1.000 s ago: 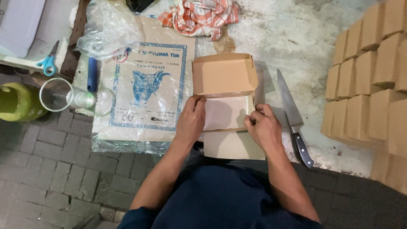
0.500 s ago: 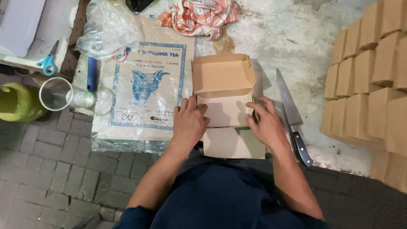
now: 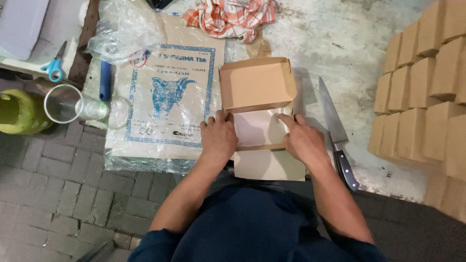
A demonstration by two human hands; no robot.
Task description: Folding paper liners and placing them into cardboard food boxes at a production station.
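A brown cardboard box [image 3: 257,85] lies flat on the concrete bench with its lid flap raised at the far side. Its pale inner panel [image 3: 256,129] lies between my hands. My left hand [image 3: 218,138] presses on the box's left side wall, fingers bent over the edge. My right hand [image 3: 302,140] presses on the right side wall, index finger stretched along the fold. A second flat panel [image 3: 269,165] sticks out toward me over the bench edge.
A kitchen knife [image 3: 335,133] lies just right of my right hand. Stacked brown boxes [image 3: 427,87] fill the right side. A plastic-wrapped printed sack [image 3: 165,97] lies to the left, with a glass cup [image 3: 63,103], blue scissors [image 3: 54,65] and a checked cloth [image 3: 228,17] beyond.
My hands slid slightly apart and down along the box's side walls, and the inner panel shows more between them. The lid flap stays raised.
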